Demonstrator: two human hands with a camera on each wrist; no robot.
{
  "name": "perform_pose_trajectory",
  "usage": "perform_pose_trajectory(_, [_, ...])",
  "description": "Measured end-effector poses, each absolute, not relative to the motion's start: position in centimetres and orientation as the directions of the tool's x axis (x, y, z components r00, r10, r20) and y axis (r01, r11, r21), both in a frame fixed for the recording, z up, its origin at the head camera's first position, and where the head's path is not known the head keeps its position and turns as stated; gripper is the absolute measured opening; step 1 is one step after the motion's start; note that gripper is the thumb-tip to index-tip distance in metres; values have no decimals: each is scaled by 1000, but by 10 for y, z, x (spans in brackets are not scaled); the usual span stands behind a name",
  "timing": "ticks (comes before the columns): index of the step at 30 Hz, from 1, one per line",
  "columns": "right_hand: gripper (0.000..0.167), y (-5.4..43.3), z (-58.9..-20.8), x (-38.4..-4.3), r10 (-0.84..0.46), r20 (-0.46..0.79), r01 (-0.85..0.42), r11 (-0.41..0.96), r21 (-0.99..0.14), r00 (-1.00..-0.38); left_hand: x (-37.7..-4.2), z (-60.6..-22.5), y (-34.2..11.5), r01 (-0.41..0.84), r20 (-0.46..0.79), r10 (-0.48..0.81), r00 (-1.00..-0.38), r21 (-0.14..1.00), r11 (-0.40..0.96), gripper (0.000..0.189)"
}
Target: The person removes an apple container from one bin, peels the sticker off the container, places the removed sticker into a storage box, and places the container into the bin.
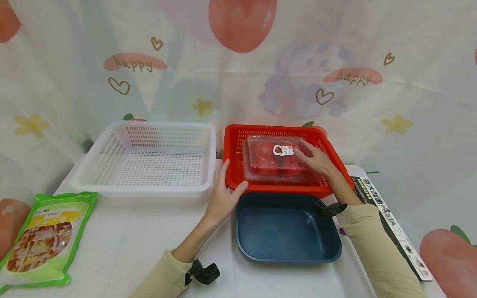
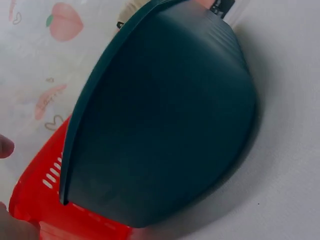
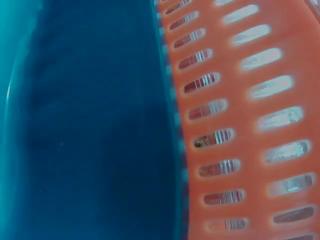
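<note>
A clear plastic box (image 1: 261,163) with red contents and a white label lies inside the red basket (image 1: 232,182). My right hand (image 1: 316,160) is over the box's right end, its fingers extended at the lid and the fingertips near the label. At the basket's front left corner is my left hand (image 1: 220,198), fingers straight along the left side and thumb reaching to the front rim. A dark blue basin (image 1: 283,231) stands right in front of the basket; the left wrist view shows its outer wall (image 2: 160,115), and the right wrist view the basket's slotted wall (image 3: 250,110).
A white slotted basket (image 1: 149,192) stands left of the red one. At the table's left lies a green food bag (image 1: 44,240). A long black and white pasta package (image 1: 395,227) lies along the right edge, partly behind my right sleeve. A printed curtain (image 1: 238,91) hangs behind.
</note>
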State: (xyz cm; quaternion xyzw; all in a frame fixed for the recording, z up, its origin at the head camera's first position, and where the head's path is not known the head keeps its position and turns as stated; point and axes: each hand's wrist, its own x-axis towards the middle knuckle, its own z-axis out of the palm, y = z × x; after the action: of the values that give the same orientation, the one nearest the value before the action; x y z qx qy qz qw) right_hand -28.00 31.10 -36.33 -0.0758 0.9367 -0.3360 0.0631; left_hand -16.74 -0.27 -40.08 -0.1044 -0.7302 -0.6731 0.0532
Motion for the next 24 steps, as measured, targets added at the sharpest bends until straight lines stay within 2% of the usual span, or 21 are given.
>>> perform_pose_trajectory(9, [91,314,-363,-281,-138,-173,5,770,-638,-975,-171,-413,-4,147,147,99,-984,989,-6,85])
perform_pose_trajectory(24, [90,313,-364,-280,-120,-180,29,751,-660,-976,-171,-420,-2,129,132,85,-988,991,-38,85])
